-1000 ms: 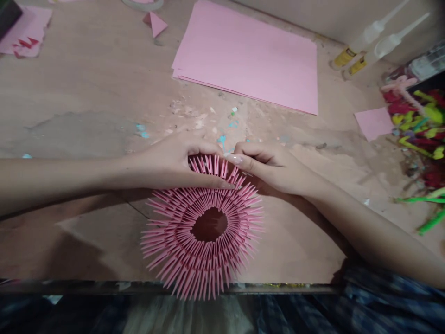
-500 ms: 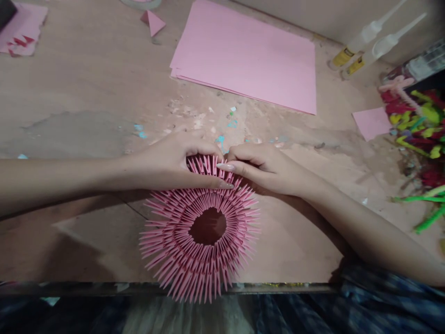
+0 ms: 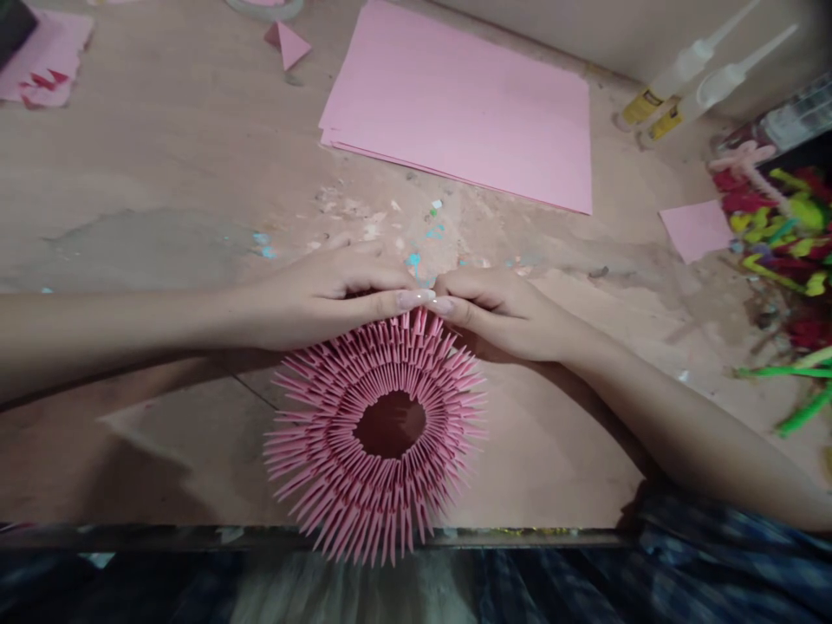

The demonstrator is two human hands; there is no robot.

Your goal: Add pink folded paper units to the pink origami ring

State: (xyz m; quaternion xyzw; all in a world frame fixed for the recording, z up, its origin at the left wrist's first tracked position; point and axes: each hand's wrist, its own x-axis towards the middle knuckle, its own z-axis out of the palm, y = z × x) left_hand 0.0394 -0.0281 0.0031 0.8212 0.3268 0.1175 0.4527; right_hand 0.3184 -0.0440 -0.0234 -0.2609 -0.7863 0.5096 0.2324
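Observation:
A ring of folded pink paper pieces [image 3: 377, 490], spiky on the outside and hollow in the middle, lies at the table's front edge. My left hand [image 3: 338, 295] grips its far rim, thumb along the tips and fingers curled behind. Close beside it, my right hand [image 3: 494, 308] pinches the same rim, its thumb tip meeting the left thumb. The fingertips behind the ring are hidden, as are the pieces beneath the thumbs.
A stack of pink paper sheets [image 3: 461, 104] lies beyond my hands. Two glue bottles [image 3: 669, 126] stand at the back right, near a small pink paper square [image 3: 695, 230] and colourful pipe cleaners [image 3: 793, 225]. A folded pink piece [image 3: 289, 45] lies at the back left.
My left thumb has moved up and away from the ring's inner rows onto the far rim, next to the right thumb. The ring has barely shifted.

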